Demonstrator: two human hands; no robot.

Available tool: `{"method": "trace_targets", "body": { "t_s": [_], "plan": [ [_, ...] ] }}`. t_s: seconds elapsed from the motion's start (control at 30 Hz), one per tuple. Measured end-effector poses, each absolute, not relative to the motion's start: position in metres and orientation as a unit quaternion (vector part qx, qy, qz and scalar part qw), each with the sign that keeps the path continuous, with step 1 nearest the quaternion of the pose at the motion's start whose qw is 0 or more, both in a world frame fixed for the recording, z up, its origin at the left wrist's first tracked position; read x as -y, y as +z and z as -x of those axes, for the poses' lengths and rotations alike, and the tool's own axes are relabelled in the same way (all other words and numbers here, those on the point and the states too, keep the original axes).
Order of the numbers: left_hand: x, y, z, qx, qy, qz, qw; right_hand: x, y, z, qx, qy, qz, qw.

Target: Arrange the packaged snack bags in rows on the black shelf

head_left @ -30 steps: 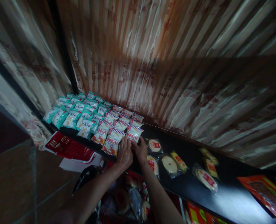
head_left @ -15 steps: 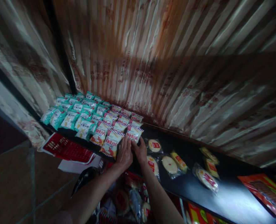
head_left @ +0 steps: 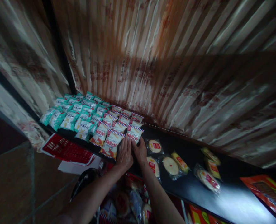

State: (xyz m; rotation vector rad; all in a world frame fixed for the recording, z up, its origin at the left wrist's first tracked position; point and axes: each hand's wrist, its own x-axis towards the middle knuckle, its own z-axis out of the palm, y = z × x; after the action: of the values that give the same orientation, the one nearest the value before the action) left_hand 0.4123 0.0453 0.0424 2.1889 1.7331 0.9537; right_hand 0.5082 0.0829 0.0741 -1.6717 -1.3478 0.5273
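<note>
My left hand [head_left: 124, 155] lies with its fingers stretched out along the right side of a front white-and-orange snack bag [head_left: 111, 144]. Beside it, my right hand [head_left: 140, 151] grips the lower edge of another snack bag [head_left: 134, 133] of the same kind, thumb toward the left hand. Both bags lean upright on the black shelf [head_left: 184, 183], in rows with several more of their kind behind. To the left stand rows of teal-and-white snack bags [head_left: 69, 119]. My right fingertips are partly hidden behind the bag.
Round wrapped pastries [head_left: 171, 165] and yellow packets [head_left: 213, 168] lie on the shelf to the right, with a red-orange pack [head_left: 266, 193] farther along. Below are a red basket [head_left: 68, 151] and more packaged food [head_left: 135, 202]. A corrugated curtain [head_left: 138, 62] hangs behind the shelf.
Both hands stay at the same two bags, with hardly any movement. The view has shifted very slightly.
</note>
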Motion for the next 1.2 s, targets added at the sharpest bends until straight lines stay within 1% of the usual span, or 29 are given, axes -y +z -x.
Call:
{"method": "trace_targets", "body": {
  "t_s": [0.17,0.3,0.5,0.73,0.9,1.0,1.2],
  "plan": [
    [-0.047,0.038,-0.412,-0.581,0.325,-0.74,0.101,-0.083,0.074,-0.51,0.554,0.22,0.675,0.434],
    [-0.047,0.036,-0.412,-0.58,0.331,-0.738,0.091,-0.08,0.077,-0.507,0.546,0.223,0.671,0.449],
    [-0.044,0.038,-0.411,-0.558,0.361,-0.746,0.037,-0.072,0.074,-0.504,0.519,0.163,0.702,0.46],
    [-0.022,0.049,-0.404,-0.558,0.367,-0.744,-0.026,-0.056,0.073,-0.507,0.553,0.131,0.685,0.456],
    [0.001,0.054,-0.373,-0.587,0.397,-0.703,-0.061,-0.032,0.078,-0.489,0.57,0.111,0.645,0.497],
    [0.007,0.051,-0.355,-0.597,0.419,-0.681,-0.072,-0.021,0.075,-0.472,0.598,0.141,0.613,0.498],
    [0.003,0.037,-0.34,-0.612,0.409,-0.672,-0.084,-0.016,0.067,-0.444,0.632,0.233,0.585,0.451]
  ]
}}
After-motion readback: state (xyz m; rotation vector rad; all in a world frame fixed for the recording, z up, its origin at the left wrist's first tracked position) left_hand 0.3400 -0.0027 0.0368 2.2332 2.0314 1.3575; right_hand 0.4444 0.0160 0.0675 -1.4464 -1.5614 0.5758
